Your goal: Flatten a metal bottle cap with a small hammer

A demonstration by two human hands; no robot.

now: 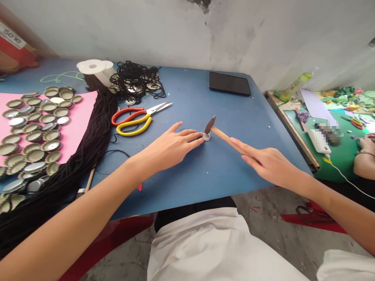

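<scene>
My left hand (168,150) reaches over the blue table with its outer fingers spread. Its foremost two fingertips pinch the left edge of a small silver bottle cap (206,137) lying on the tabletop. My right hand (268,166) is closed round the wooden handle of a small hammer (224,136). The hammer's dark, pointed metal head stands right over the cap, and I cannot tell whether they touch. Beyond my left hand lie scissors (134,125) with one red and one yellow handle, their blades a little apart.
Many bottle caps (33,136) cover a pink sheet (83,113) at left, beside a thick bundle of black cord (99,117). White spools (95,66) and tangled black cord (134,76) stand behind. A black phone (229,83) lies far right. Another person's hand (367,144) rests at a green table.
</scene>
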